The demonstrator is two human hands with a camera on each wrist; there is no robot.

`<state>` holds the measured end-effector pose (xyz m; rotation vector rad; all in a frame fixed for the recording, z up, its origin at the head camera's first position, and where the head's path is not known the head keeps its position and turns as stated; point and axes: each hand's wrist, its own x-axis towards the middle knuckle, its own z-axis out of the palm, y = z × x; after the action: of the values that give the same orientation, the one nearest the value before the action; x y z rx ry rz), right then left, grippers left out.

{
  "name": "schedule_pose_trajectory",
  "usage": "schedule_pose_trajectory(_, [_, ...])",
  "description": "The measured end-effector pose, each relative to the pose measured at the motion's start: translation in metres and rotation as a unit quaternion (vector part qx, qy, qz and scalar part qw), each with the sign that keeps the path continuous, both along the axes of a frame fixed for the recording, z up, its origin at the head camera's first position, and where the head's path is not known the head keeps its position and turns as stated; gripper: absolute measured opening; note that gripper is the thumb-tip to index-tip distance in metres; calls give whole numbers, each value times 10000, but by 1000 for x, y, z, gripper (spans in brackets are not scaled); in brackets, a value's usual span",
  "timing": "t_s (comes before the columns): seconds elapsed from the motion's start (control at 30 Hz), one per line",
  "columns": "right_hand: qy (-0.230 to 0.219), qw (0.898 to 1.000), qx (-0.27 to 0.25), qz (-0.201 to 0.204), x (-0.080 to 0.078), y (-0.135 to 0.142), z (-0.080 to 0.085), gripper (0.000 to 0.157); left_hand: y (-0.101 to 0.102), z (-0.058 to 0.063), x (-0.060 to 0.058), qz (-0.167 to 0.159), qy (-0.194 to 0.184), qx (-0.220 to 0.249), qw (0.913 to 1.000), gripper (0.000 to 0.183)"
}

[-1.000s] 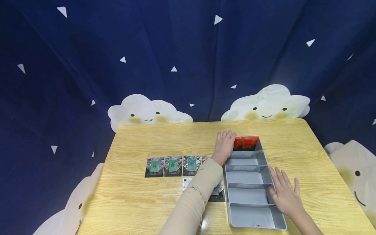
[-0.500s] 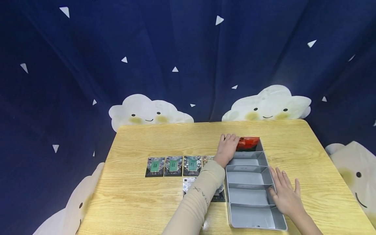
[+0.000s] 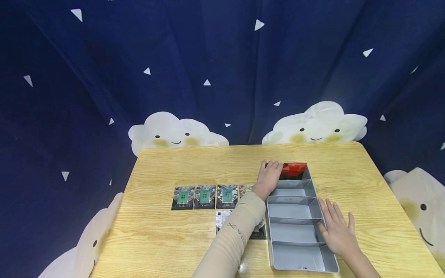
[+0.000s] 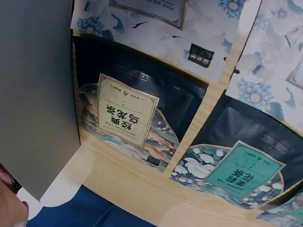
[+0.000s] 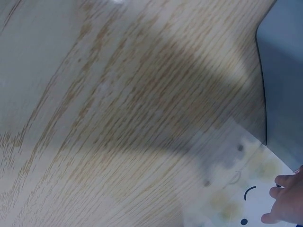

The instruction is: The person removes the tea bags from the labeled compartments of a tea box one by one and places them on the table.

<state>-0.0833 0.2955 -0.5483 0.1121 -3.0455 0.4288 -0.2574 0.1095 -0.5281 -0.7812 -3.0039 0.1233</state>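
Note:
A grey divided box [image 3: 295, 210] lies lengthwise between both hands. My left hand [image 3: 268, 178] is at its far left corner, fingers bent over the far compartment; whether they grip anything there I cannot tell. Beside those fingers a red and black packet [image 3: 293, 171] stands in that compartment. In the left wrist view, part of the left hand [image 4: 12, 208] shows at the box's grey outer wall [image 4: 38, 94]. My right hand [image 3: 338, 231] rests along the box's right side, fingers spread and straight, thumb at the rim. Its fingers [image 5: 284, 191] show at the right wrist view's lower right.
Left of the box, tea packets lie in rows on the wooden table [image 3: 156, 239]: green-labelled ones [image 3: 182, 197], an oolong tea packet [image 4: 125, 111] and pale floral ones [image 4: 156, 33]. My left sleeve [image 3: 233, 235] crosses over some. A dark blue curtain [image 3: 222, 58] hangs behind.
My left hand has shifted slightly right over the far compartment, covering the left one of two red packets seen earlier. My right hand has stayed at the box's side.

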Motion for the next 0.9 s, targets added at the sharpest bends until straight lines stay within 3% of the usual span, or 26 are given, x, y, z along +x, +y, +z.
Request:
schedule_pose_trajectory(0.23, [14, 10000, 11, 9, 0, 1, -1, 75, -2, 1, 6, -59, 152, 154, 9997, 32])
schedule_pose_trajectory(0.53, [10, 10000, -7, 4, -1, 1, -2, 76, -2, 9, 15, -37, 932, 570, 9940, 25])
schedule_pose_trajectory(0.8, [30, 10000, -30, 23, -1, 2, -2, 77, -9, 25, 26, -35, 1925, 1017, 9760, 16])
schedule_pose_trajectory(0.9, [46, 10000, -23, 22, -1, 2, -2, 77, -16, 32, 32, -50, 2130, 1149, 9703, 15])
